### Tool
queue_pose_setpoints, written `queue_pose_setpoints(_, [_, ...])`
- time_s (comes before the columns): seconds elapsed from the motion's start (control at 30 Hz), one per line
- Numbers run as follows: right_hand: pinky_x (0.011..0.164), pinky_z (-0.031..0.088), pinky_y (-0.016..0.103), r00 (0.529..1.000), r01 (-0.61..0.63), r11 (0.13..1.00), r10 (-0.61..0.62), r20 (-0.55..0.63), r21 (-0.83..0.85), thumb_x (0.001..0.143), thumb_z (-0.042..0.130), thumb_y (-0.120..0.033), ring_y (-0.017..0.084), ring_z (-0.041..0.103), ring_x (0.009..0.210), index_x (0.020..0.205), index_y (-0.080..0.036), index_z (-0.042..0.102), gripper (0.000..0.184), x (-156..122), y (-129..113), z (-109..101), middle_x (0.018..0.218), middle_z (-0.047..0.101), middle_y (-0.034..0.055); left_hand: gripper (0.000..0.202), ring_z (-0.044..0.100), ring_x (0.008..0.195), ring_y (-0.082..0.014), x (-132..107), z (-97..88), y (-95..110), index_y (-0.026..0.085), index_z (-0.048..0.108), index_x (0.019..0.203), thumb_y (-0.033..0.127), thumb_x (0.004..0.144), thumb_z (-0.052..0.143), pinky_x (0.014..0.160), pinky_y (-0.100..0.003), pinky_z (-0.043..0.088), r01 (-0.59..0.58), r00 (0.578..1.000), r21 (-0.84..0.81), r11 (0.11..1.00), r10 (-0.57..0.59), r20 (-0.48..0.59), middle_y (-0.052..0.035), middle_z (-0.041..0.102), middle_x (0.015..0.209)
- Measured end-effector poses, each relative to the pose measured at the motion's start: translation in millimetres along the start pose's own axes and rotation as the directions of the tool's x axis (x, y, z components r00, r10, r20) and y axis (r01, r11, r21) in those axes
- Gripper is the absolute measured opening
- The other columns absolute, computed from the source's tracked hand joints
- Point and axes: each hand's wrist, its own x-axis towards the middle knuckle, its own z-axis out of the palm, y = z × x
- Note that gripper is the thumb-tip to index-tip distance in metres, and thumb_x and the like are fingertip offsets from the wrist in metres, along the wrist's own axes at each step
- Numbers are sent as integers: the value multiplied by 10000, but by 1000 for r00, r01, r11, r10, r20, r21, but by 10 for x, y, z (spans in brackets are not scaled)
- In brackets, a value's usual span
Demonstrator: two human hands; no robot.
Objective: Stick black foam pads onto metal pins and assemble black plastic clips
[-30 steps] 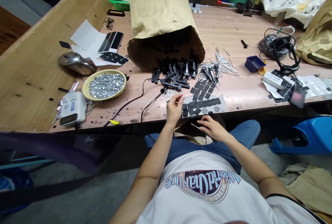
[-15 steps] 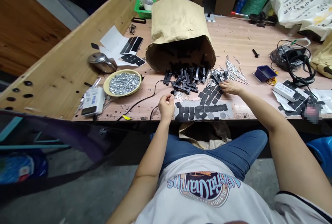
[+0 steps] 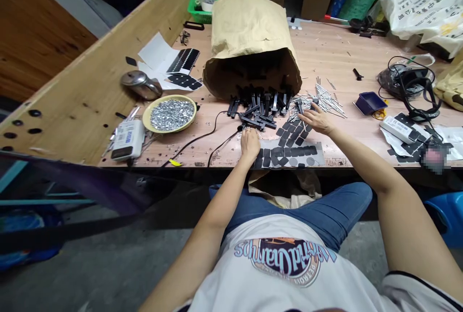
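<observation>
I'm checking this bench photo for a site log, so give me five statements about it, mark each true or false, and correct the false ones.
1. The paper bag lies with its open mouth facing the person. True.
2. The bowl of small metal pieces is to the right of the bag. False: it is to the left.
3. The right hand is close to the metal rods. True.
4. The left hand is inside the bag. False: it is outside, by the black parts on the near side.
5. The small purple box is to the left of the metal rods. False: it is to their right.
</observation>
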Motion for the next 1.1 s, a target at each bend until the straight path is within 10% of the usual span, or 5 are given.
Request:
queue_pose_setpoints(0.13, [687, 510, 339, 980, -188, 975, 195, -51, 119, 898, 298, -42, 163, 567, 766, 1311, -175, 473, 469, 2, -596, -29, 953, 618, 93, 85, 581, 743, -182, -79, -72, 89, 174, 538, 697, 119, 762, 547, 760, -340, 463, 100, 992, -399, 911, -120, -25, -40, 584, 728])
queue_pose_setpoints(0.27, [647, 473, 260, 933, -271, 906, 331, -144, 326, 948, 331, -187, 146, 567, 740, 1196, -148, 541, 327, -54, -1285, -32, 930, 604, 88, 137, 568, 600, -95, -222, -91, 246, 149, 601, 788, 183, 683, 683, 637, -252, 465, 247, 967, -821, 515, -184, 176, 12, 593, 677])
queue_pose_setpoints(0.57, [571, 348, 210, 857, -447, 833, 503, -108, 327, 962, 346, -311, 131, 574, 732, 934, -191, 636, 315, -46, -1783, -292, 852, 617, 55, 236, 523, 516, -41, -477, -71, 404, 134, 618, 669, 236, 580, 811, 548, -183, 434, 444, 890, -894, 63, -152, 431, 35, 584, 570])
queue_pose_setpoints(0.73, [559, 315, 217, 859, -476, 837, 509, -61, 270, 960, 361, -286, 129, 576, 727, 913, -177, 638, 302, -51, -1846, -389, 847, 627, 62, 261, 523, 524, -47, -523, -28, 407, 137, 618, 661, 276, 571, 820, 510, -179, 403, 390, 914, -918, 75, -148, 377, 30, 591, 586])
queue_pose_setpoints(1.1, [606, 341, 230, 862, -477, 788, 506, 33, 389, 957, 377, -320, 149, 582, 709, 826, -176, 593, 291, -119, -1808, -346, 789, 641, 64, 306, 467, 507, -55, -580, -75, 380, 152, 659, 660, 444, 634, 749, 515, -203, 397, 73, 993, -887, 455, 45, 105, 25, 567, 586])
